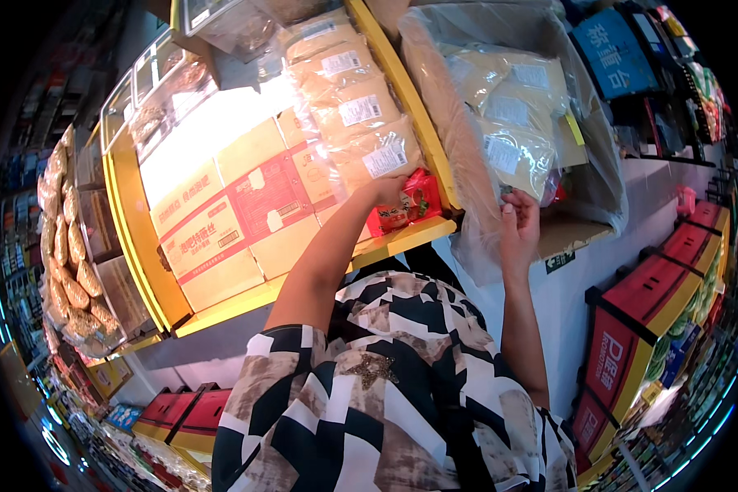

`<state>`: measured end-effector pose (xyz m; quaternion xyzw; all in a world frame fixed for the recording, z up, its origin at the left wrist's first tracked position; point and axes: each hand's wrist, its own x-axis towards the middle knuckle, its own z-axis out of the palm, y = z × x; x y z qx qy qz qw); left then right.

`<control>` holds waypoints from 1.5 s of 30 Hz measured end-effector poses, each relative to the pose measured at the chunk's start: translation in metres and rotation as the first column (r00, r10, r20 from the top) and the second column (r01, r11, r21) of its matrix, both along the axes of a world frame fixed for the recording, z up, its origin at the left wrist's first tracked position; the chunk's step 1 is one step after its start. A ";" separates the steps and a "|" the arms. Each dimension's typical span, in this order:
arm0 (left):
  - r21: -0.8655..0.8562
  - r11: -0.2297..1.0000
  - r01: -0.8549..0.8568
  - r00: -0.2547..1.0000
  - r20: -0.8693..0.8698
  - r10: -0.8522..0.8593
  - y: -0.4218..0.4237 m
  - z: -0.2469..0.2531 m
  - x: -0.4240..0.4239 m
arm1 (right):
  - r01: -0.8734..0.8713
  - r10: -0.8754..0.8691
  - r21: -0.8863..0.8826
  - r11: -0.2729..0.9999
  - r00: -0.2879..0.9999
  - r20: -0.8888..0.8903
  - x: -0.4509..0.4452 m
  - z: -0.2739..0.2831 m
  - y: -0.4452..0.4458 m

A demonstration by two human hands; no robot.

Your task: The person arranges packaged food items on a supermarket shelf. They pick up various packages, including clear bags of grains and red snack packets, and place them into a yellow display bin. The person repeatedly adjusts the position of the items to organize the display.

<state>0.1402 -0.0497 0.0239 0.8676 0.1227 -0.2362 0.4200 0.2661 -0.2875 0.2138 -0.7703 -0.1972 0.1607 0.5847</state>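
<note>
My left hand (pixel 388 190) rests at the upper edge of a red plastic food packet (pixel 406 206), in the near right corner of a yellow-edged display shelf (pixel 406 238); its fingertips are partly hidden. Behind it a row of labelled clear bags of tan contents (pixel 360 111) runs along the shelf. My right hand (pixel 519 212) is raised at the near side of a large cardboard box (pixel 575 237) with a clear plastic liner (pixel 430 80). Its thumb and fingers are close together by the liner, near the lowest of several labelled tan bags (pixel 516 157) inside; whether they pinch anything is unclear.
Cardboard cartons (pixel 240 209) with red print fill the shelf's middle. Clear bins (pixel 166 80) stand at its far left. Bags of snacks (pixel 71 270) hang or lie beyond the left edge. Red and yellow display stands (pixel 646 301) are at the right, a blue box (pixel 615 52) at the upper right.
</note>
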 end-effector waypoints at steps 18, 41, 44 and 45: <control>0.149 0.972 -0.179 0.981 -0.041 0.187 -0.035 0.018 -0.008 | -0.306 0.309 -0.122 0.944 0.695 0.649 -0.042 0.019 0.028; 0.263 0.935 -0.238 0.971 0.069 0.227 -0.020 -0.026 -0.039 | -0.356 0.849 -0.907 0.223 0.528 0.002 -0.041 -0.182 0.133; 0.364 0.900 -0.239 0.971 0.080 0.225 -0.041 -0.013 -0.040 | -0.360 0.858 -0.915 0.182 0.512 -0.031 -0.043 -0.177 0.137; 0.413 0.869 -0.272 0.961 0.168 0.221 -0.047 -0.015 -0.045 | -0.368 0.859 -0.912 0.181 0.511 -0.036 -0.043 -0.176 0.136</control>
